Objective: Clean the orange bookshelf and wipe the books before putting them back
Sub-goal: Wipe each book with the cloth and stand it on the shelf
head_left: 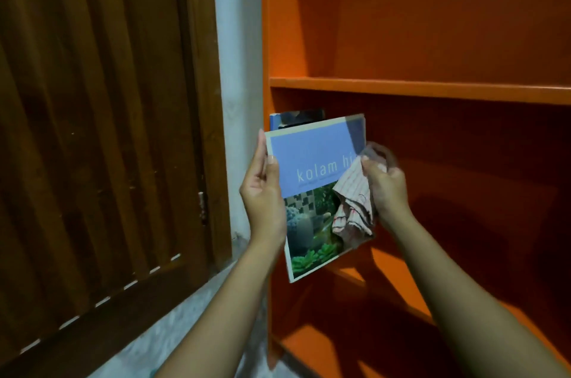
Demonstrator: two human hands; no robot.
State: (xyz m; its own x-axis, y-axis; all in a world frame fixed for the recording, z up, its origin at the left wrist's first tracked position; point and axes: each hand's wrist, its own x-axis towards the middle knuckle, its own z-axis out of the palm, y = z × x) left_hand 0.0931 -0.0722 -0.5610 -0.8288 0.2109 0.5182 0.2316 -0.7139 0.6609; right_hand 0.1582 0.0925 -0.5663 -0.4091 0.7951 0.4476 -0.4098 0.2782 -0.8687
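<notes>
Both forearms reach up from the lower edge of the view toward the book [312,189], held in the air in front of the orange bookshelf [432,90] at its left side. Left hand [262,192] is closed on the book's left edge, thumb on the cover, fingers hidden behind. Right hand [386,189] is bunched shut around a striped cloth [352,201], which is pressed on the right half of the cover, over the garden photo and the end of the title. Its long axis runs from upper left to lower right, slightly tilted, cover toward the camera. The cloth sits at the right edge, so the unwiped cover lies leftward, toward the holding grip; the wiping hand is the nearer one for that sweep. Just behind the book's top, another book [296,118] stands against the shelf's left wall. Rightward, the compartment behind looks open and bare, leaving plenty of room to set the book in, I judge
</notes>
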